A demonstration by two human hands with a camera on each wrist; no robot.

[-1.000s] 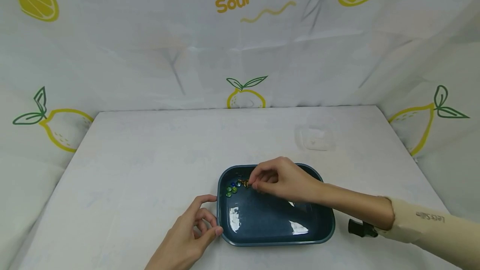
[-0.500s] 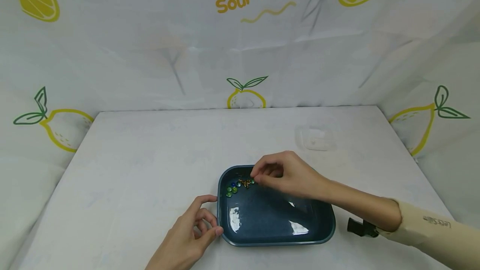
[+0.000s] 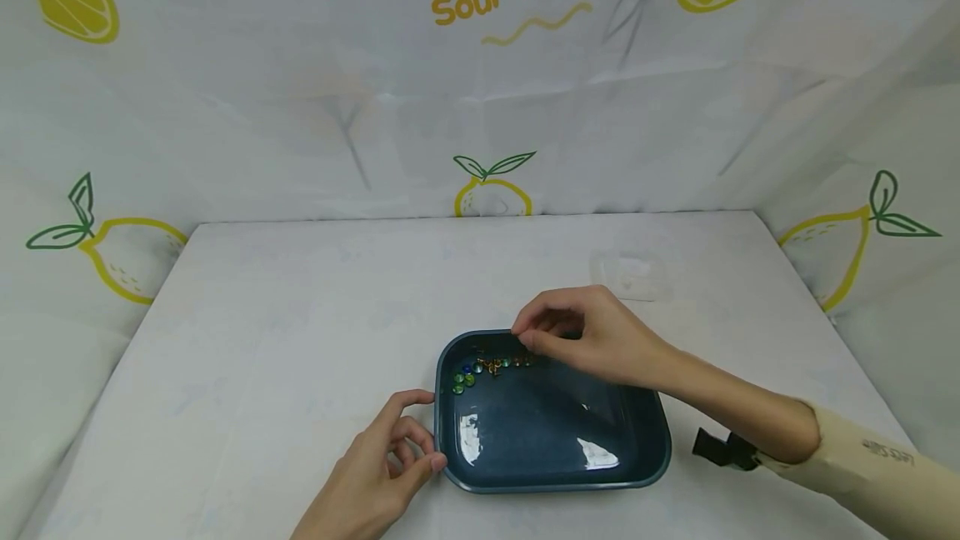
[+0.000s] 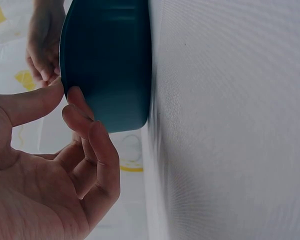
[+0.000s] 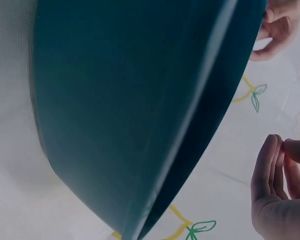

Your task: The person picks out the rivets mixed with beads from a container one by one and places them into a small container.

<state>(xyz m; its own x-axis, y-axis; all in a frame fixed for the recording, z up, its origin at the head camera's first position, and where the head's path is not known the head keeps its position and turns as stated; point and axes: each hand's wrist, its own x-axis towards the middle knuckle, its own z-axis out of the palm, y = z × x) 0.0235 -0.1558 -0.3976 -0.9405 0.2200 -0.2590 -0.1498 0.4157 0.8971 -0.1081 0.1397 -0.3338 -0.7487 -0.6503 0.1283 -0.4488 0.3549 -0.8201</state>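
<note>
A dark blue-green tray [image 3: 551, 432] stands on the white table. Inside, near its far left corner, lie several small beads: green beads [image 3: 464, 381] at the left, and a row of clear, blue and gold beads [image 3: 492, 366] along the far side. My left hand [image 3: 378, 461] holds the tray's left edge, thumb at the rim and fingers bent against the outer wall. My right hand [image 3: 592, 336] is over the far rim, above the row's right end. In the right wrist view, the right thumb and fingertips [image 5: 274, 142] meet; I cannot tell whether something thin is between them.
Behind the right hand stands a clear plastic container [image 3: 632, 276] on the table. A white cloth backdrop [image 3: 300, 107] with lemon prints rises along the back and sides. Beneath the right forearm is a black strap or clip [image 3: 723, 450].
My right hand has moved up and to the right, toward the far rim. More beads along the tray's far side have come into sight. The left hand and the tray have stayed in place.
</note>
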